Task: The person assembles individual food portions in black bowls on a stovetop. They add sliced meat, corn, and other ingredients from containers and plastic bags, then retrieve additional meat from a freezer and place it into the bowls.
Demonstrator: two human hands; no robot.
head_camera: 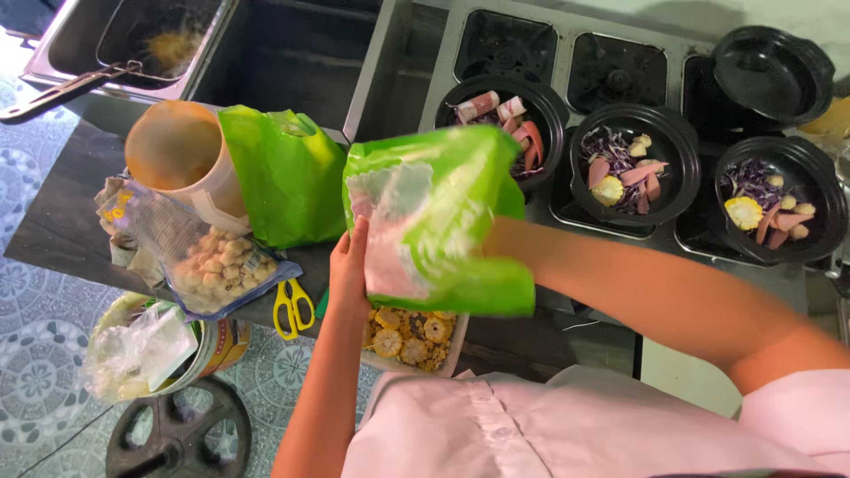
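Note:
My left hand (349,265) grips the lower left edge of a green and clear plastic food bag (443,217) held up over the counter. My right arm reaches into the bag's mouth from the right, so my right hand is hidden inside it. Under the bag sits a white container of corn slices (409,338). To the right stand three black bowls (503,96) (675,146) (819,190) with purple cabbage, sausage pieces and corn.
A second green bag (283,173) and an orange-tinted tub (177,150) stand at the left, beside a clear bag of round pale balls (212,265). Yellow scissors (292,308) lie at the counter edge. An empty black bowl (770,71) sits far right; a fryer basket (150,40) is top left.

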